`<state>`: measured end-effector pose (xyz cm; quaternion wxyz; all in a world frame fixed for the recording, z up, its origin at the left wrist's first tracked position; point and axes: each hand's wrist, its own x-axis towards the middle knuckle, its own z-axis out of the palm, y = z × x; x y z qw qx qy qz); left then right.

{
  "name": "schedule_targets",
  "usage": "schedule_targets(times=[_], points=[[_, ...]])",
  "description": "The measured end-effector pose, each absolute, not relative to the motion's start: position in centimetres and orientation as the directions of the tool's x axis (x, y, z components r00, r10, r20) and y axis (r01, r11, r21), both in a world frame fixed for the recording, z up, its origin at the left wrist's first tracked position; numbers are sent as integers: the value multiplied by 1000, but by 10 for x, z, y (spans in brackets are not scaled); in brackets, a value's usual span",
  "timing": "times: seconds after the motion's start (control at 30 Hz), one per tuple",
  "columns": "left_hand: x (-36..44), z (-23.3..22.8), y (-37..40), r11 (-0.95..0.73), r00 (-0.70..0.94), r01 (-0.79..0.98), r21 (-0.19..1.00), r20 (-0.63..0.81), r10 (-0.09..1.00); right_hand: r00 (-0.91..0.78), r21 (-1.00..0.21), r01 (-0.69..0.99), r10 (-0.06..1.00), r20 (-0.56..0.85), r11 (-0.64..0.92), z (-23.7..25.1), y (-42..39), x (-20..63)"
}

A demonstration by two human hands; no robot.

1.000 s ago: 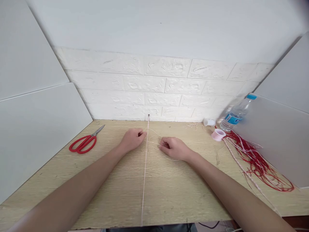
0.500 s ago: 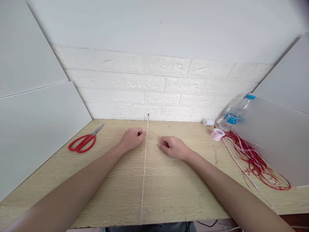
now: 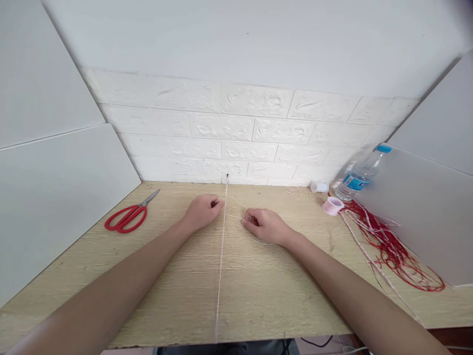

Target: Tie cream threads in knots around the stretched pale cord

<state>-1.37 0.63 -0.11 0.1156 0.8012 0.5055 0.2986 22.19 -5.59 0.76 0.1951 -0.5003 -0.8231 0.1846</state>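
A pale pink cord (image 3: 220, 276) runs taut from a small dark spot at the foot of the wall to the table's front edge, with its far end looking twisted or knotted. Just left of it is my left hand (image 3: 204, 211), its fingers closed in a pinch near the cord; what lies between the fingertips is hidden. To the cord's right, my right hand (image 3: 264, 226) is closed on a thin cream thread (image 3: 235, 198). That thread loops between the cord and my right fingers, and one strand trails below the hand.
Red-handled scissors (image 3: 127, 217) lie on the left of the wooden table (image 3: 177, 296). At the right are a white spool (image 3: 319, 187), a pink thread spool (image 3: 333, 205), a water bottle (image 3: 360, 176) and tangled red cords (image 3: 397, 249). White panels (image 3: 70, 192) flank the table.
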Motion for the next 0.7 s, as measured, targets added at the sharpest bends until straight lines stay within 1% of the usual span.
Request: schedule_targets(times=[0.17, 0.27, 0.37, 0.43, 0.53, 0.6, 0.7], points=[[-13, 0, 6, -471, 313, 738, 483, 374, 873, -428, -501, 751, 895, 128, 431, 8, -56, 221], [-13, 1, 5, -464, 306, 726, 507, 366, 879, -430, -498, 752, 894, 126, 432, 8, -56, 221], [-12, 2, 4, -430, 250, 705, 564, 370, 895, -428, -494, 757, 896, 120, 428, 9, -57, 221], [-12, 3, 4, -420, 197, 703, 574, 410, 891, -429, -494, 758, 896, 116, 426, 10, -57, 221], [-10, 6, 1, -463, 178, 714, 526, 503, 846, -429, -497, 755, 895, 121, 428, 10, -57, 221], [-8, 8, -2, -521, 227, 710, 474, 547, 806, -432, -500, 750, 893, 127, 434, 10, -57, 221], [-2, 10, -9, -593, 339, 711, 377, 556, 759, -437, -500, 747, 890, 129, 439, 9, -57, 221]])
